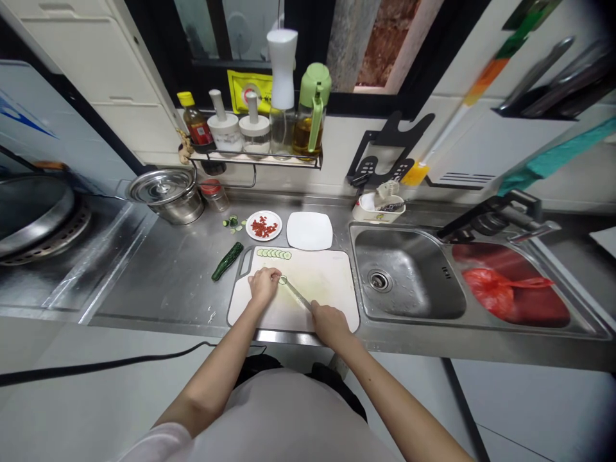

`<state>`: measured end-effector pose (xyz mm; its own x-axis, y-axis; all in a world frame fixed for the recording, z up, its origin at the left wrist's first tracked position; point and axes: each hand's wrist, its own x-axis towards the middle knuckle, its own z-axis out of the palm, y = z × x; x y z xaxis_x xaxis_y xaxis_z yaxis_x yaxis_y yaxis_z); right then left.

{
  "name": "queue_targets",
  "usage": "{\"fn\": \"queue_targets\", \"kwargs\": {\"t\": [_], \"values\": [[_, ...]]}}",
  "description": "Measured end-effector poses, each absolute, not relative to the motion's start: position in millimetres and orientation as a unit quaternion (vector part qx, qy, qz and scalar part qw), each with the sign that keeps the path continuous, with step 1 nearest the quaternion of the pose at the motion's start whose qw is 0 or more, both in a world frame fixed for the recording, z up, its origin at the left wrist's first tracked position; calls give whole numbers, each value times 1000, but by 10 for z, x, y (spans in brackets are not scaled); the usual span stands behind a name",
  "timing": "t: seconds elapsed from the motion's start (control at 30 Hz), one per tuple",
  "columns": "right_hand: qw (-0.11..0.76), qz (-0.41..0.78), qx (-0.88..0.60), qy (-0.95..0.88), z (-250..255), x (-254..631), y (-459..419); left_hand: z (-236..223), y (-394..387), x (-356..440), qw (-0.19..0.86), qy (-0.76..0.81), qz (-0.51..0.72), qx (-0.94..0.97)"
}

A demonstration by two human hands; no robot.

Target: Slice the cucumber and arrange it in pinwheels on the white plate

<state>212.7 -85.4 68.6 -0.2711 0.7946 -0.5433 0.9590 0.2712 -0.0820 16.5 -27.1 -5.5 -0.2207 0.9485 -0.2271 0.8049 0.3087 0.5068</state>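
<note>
A white cutting board (332,289) lies on the steel counter in front of me. My left hand (264,284) is curled over a piece of cucumber, mostly hidden under the fingers, with a cut green end showing at its right. My right hand (328,321) grips a knife (296,294) whose blade points up-left and meets that cut end. A row of cucumber slices (274,254) lies along the board's far edge. Another cucumber piece (228,261) rests on the counter left of the board.
Behind the board stand a plate of red chopped bits (264,226) and an empty white plate (309,230). A lidded pot (166,192) sits at left, a sink (404,282) at right, and a red bag (495,292) in the far basin.
</note>
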Motion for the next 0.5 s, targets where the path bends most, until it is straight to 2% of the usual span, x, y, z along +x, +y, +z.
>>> {"fn": "queue_targets", "kwargs": {"t": [0.5], "values": [[197,-227,563,769,630,2099,-826,-47,-279,161,252,764,130,579]]}}
